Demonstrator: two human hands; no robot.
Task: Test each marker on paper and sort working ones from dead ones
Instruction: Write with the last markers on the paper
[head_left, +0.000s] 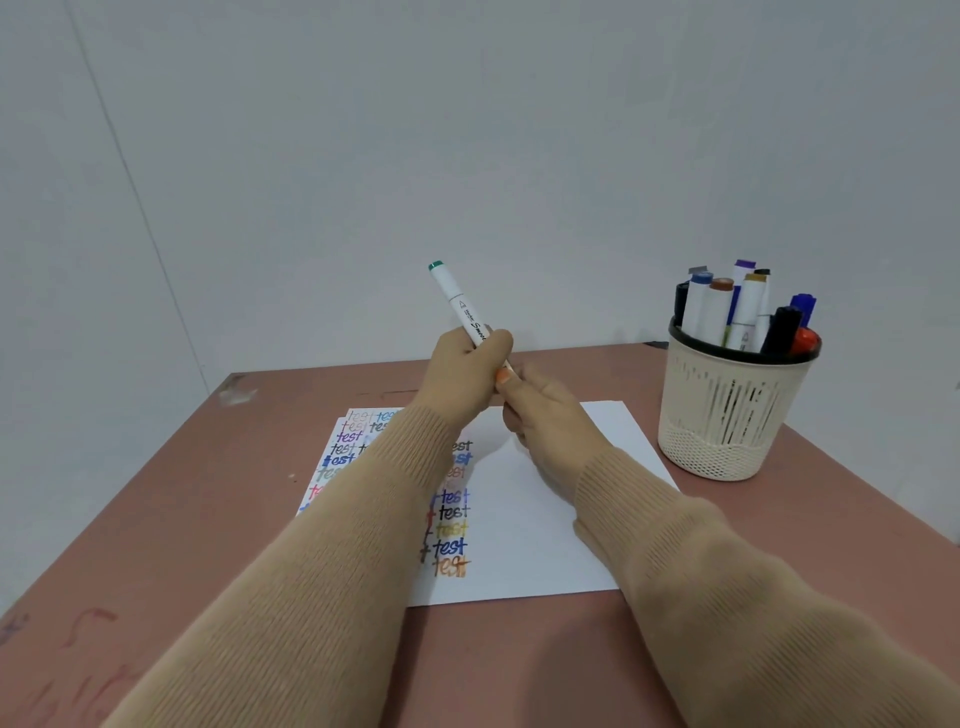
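A white marker with a green end cap points up and to the left above the table. My left hand grips its barrel. My right hand holds the marker's lower end, which is hidden between the fingers. Below the hands lies a white sheet of paper with the word "test" written on it several times in different colours. My left sleeve covers part of that writing.
A cream mesh cup with a black rim stands at the right back of the pink table and holds several markers. A second written sheet pokes out under the paper's left edge. A pale wall rises right behind the table.
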